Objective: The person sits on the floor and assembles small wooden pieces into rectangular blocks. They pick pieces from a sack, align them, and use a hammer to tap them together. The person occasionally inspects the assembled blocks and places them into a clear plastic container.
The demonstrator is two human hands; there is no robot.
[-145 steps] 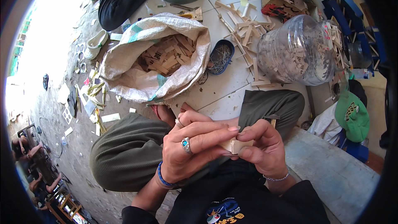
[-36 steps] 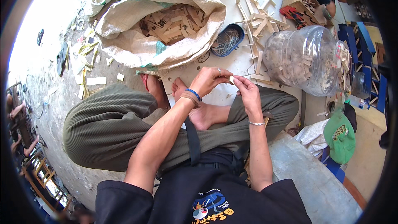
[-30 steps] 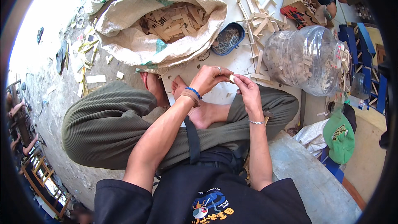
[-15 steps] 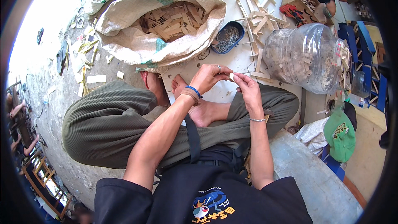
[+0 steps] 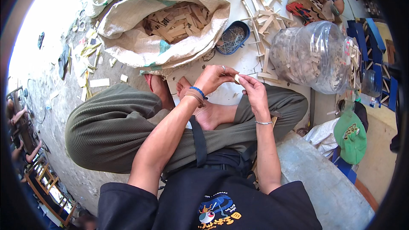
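Observation:
A small pale piece of wood is pinched between my two hands, above my crossed legs. My left hand reaches in with blue and brown bands at the wrist, its fingertips closed on one end of the piece. On the other side my right hand, with a silver bracelet at the wrist, grips it between thumb and fingers. Much of the piece is covered by my fingertips. Just beyond my hands is an oval blue tub of thin metal nails.
Ahead stands a whitish woven sack of short wood pieces. To the right are a pile of wood strips, a large clear plastic jar lying on its side, a wooden box and a green cap. Scraps litter the floor at left.
Both hands keep their grip on the small wood piece and have hardly moved. The whole view has shifted very slightly.

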